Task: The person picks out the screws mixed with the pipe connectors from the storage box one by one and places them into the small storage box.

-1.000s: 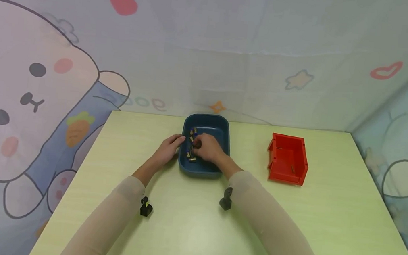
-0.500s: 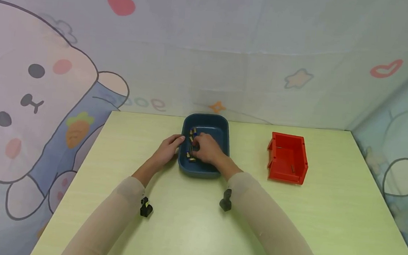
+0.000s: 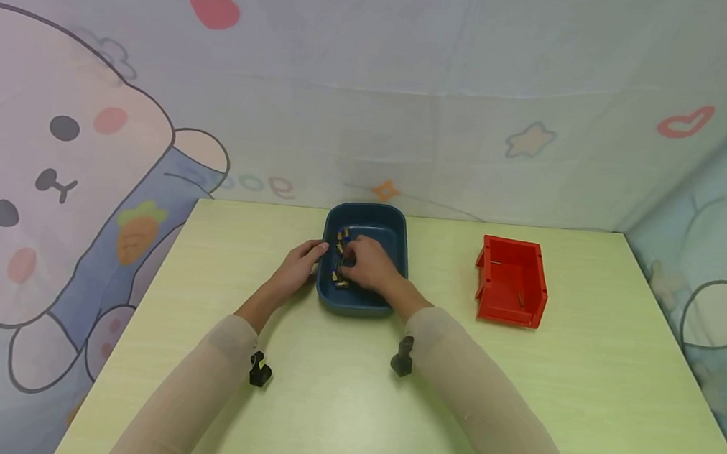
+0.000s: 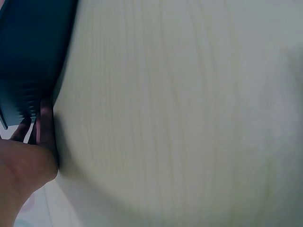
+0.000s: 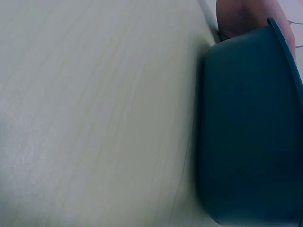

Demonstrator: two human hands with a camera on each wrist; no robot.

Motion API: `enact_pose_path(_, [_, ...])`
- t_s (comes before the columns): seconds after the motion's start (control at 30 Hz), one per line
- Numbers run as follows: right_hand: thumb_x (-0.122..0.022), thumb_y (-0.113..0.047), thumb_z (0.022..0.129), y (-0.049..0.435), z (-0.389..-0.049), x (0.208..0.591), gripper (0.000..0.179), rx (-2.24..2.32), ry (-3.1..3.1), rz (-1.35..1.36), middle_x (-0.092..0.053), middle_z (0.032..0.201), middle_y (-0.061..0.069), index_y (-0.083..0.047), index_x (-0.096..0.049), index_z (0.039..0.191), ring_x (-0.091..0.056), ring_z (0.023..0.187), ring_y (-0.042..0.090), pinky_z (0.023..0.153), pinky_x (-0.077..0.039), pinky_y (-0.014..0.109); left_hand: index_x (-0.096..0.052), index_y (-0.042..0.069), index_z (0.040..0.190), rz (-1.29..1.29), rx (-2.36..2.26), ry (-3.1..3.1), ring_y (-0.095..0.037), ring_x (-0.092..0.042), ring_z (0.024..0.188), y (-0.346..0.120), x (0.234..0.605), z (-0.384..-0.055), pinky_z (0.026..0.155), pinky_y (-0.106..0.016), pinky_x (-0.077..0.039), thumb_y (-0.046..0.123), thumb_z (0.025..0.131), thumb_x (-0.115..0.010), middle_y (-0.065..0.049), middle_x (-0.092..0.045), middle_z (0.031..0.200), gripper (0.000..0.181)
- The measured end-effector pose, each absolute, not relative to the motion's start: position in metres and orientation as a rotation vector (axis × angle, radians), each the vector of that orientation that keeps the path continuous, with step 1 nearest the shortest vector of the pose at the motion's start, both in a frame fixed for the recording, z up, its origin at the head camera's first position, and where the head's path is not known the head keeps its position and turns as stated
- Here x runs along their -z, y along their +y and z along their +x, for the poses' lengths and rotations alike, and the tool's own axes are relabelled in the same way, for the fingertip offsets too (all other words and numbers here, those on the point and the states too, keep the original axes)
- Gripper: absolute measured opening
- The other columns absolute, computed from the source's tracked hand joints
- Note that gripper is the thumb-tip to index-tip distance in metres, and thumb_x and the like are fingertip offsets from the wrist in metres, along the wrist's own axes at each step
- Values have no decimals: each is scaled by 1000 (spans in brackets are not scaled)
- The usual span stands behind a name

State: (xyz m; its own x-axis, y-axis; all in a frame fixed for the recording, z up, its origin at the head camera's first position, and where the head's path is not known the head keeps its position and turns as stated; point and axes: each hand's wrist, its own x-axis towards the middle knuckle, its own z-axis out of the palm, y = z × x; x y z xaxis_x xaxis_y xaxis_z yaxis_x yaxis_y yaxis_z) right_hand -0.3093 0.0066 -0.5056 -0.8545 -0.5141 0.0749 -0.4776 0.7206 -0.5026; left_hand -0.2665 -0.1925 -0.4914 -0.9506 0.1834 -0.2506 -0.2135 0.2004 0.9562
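Head: faint backdrop lettering, blue tray

Against 1 second ago, we find only a slight drift in the head view: the red bin and blue tray appear a touch further left, and the solid heart on the wall cloth a little lower and further left. Any shift of the right hand's fingers is too small for us to tell.
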Motion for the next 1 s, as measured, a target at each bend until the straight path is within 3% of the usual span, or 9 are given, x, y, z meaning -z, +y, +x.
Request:
enact_pose_path(0.17, [-84, -23, 92, 9, -309, 502, 28, 885, 2839, -893, -67, 106, 11, -1, -76, 107, -66, 99, 26, 94, -55, 39, -45, 4, 159, -5, -1825, 2228, -34, -40, 152, -193, 514, -274, 122, -55, -37, 46, 113, -47, -18, -45, 162, 62])
enact_pose_path(0.5, [-84, -22, 93, 14, -308, 488, 27, 903, 2825, -978, -69, 105, 10, -1, -75, 108, -66, 99, 25, 94, -55, 38, -47, 4, 156, -7, -1821, 2249, -35, -43, 150, -194, 515, -273, 118, -54, -42, 46, 113, -48, -18, -47, 160, 61])
enact_pose_path(1.0, [-82, -21, 95, 29, -302, 461, 30, 893, 2789, -1115, -66, 106, 13, 2, -75, 113, -67, 99, 28, 91, -55, 40, -41, 5, 161, 11, -1814, 2216, -35, -36, 154, -196, 514, -274, 123, -54, -36, 49, 113, -46, -18, -40, 165, 65])
